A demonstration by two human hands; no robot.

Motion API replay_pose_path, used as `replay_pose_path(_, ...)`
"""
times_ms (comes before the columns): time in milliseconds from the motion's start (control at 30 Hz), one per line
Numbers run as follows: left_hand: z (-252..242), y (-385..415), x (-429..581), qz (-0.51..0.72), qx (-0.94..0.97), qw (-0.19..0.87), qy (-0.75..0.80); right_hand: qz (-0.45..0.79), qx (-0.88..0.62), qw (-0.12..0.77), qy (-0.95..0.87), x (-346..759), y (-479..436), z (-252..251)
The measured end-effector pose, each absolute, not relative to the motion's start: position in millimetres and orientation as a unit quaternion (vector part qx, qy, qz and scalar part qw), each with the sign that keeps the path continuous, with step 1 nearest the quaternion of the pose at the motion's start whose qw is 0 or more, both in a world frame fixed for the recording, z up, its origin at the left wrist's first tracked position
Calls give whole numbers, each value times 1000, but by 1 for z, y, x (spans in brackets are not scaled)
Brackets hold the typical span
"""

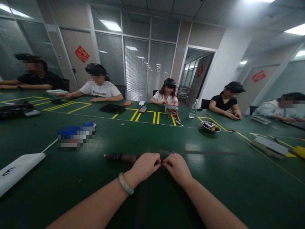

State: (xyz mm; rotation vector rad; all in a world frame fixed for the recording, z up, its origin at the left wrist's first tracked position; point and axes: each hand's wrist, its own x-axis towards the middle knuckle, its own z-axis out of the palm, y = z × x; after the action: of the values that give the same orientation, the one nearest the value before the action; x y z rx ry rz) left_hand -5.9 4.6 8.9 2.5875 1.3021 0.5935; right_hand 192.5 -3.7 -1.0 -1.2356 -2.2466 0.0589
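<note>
My left hand [147, 165] and my right hand [178, 168] meet at the middle of the green table, fingertips pinched close together. Both are closed; whatever sits between the fingertips is too small and dark to make out. Just beyond my left hand lies a long dark rod-like thing [126, 158] with a brownish section, black bands and a small shiny tip at its left end. Its right part is hidden behind my hands, and I cannot tell its kind. A pale green bangle [125, 183] circles my left wrist.
A white power strip [20, 171] with a cord lies at left, near a blurred blue-and-white item [76, 136]. Further off are a metal bowl [211, 127] with small things, a water bottle [193, 109] and a black tray [112, 108]. Several people sit across the table [152, 135].
</note>
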Motion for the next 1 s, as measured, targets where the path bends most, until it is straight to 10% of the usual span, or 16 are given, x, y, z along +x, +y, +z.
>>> replay_pose_path(1000, 26, -10, -10, 279, 892, 48, 353, -22, -458, 149, -876, 191, 19, -8)
